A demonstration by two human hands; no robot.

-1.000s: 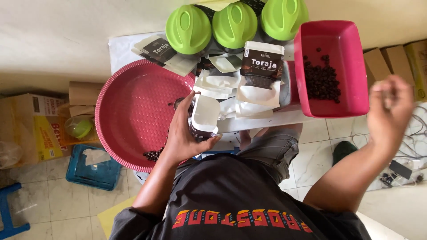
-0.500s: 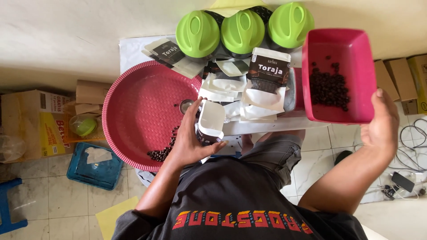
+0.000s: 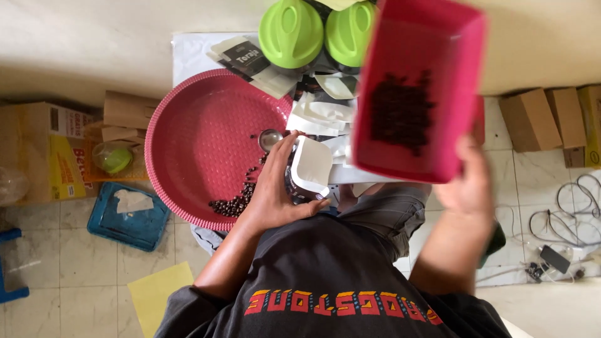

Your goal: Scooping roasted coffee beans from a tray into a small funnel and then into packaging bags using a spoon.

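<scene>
Overhead, seen from the head camera, the scene read as follows.

Left hand: the left hand (image 3: 275,194) was closed around a small white pouch (image 3: 310,166), fingers (image 3: 285,150) curled over its far side and the thumb along its near edge, holding it with its mouth turned up.

Right hand: the right hand (image 3: 469,188) gripped the near end of a red rectangular tub (image 3: 438,94); the fingers themselves were hidden behind the tub wall, so how far they wrapped could not be told, but the tub was lifted and tilted in that grip.

Tub contents: a heap of dark coffee beans (image 3: 400,116) lay inside the tub, above and just right of the pouch held in the left fingers.

Round tray: a large red round tray (image 3: 194,131) sat just left of the left fingers, with a scatter of dark beans (image 3: 235,201) at its near edge, close to the left wrist.

Scoop: a small metal scoop (image 3: 270,139) rested at the tray's rim, touching or nearly touching the left fingertips.

Beyond the fingers: loose white pouches (image 3: 319,112) and a dark labelled pouch (image 3: 247,59) lay on the counter (image 3: 188,53), with two green lids (image 3: 291,31) farther off.

Far left: cardboard boxes (image 3: 44,144) and a blue tray (image 3: 128,216) stood on the tiled floor, well apart from both hands.
</scene>
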